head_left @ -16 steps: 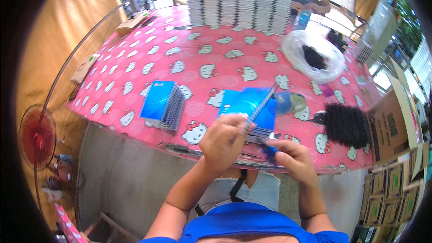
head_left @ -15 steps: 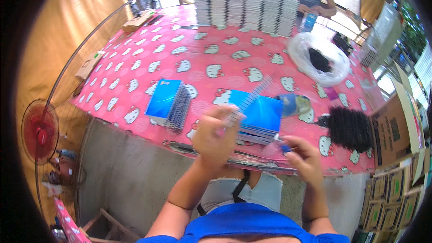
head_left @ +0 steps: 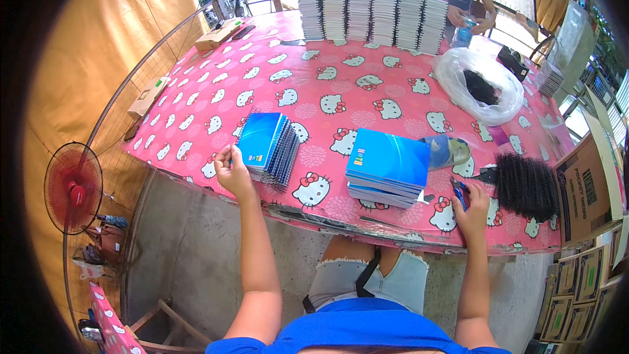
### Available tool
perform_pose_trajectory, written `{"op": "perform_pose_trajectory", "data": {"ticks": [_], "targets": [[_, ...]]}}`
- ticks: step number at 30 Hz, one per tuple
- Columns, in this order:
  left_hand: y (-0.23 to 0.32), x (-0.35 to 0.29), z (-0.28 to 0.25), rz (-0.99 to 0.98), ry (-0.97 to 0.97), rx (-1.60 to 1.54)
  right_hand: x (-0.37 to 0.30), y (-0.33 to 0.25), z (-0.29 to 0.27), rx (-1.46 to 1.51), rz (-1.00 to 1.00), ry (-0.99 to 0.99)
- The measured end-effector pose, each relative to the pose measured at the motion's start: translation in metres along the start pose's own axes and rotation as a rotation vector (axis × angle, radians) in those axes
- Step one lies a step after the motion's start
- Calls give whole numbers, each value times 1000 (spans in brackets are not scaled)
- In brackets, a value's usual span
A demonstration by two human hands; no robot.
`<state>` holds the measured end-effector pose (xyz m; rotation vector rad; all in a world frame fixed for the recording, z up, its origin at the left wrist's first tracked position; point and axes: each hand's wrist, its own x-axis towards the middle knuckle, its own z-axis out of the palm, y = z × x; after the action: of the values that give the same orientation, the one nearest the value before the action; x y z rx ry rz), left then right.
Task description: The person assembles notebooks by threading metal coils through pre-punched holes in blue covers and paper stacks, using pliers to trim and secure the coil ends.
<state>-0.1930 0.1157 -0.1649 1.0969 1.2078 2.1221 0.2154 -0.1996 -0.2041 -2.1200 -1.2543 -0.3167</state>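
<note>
My left hand [head_left: 233,172] is at the near left corner of a stack of blue-covered spiral notebooks [head_left: 261,141], its fingers curled and closed at the edge of the top notebook. Black coils line the right side of that stack. To its right sits a second stack of blue notebooks [head_left: 388,164], which neither hand touches. My right hand [head_left: 473,213] rests on the table beside it, closed around blue-handled pliers [head_left: 460,194] whose tip points away from me.
Tall rows of notebooks [head_left: 373,16] stand at the back, near another person [head_left: 458,0] holding something blue. Black coils [head_left: 525,187] lie at right beside a cardboard box [head_left: 583,187]. A clear plastic bundle [head_left: 452,78] rings more black coils. A red fan [head_left: 73,189] stands left.
My left hand has moved left, from above the middle stack to the left stack, where a notebook now lies with its print near me. My right hand has lowered the pliers rightward onto the table.
</note>
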Motion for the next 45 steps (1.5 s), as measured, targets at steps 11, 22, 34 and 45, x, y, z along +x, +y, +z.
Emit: {"op": "perform_pose_trajectory", "data": {"ticks": [11,22,34,45], "targets": [[-8,17,-21,-38,-63,317,-7,0,-24,237,95,266],[-31,13,-75,-142,-74,640,-159,129,-137,28,665,1119],[-39,13,-133,-590,110,426,-202,255,68,21,1289,557],[-80,-7,-180,-755,30,144,-215,138,158,1762,1477,191]]}}
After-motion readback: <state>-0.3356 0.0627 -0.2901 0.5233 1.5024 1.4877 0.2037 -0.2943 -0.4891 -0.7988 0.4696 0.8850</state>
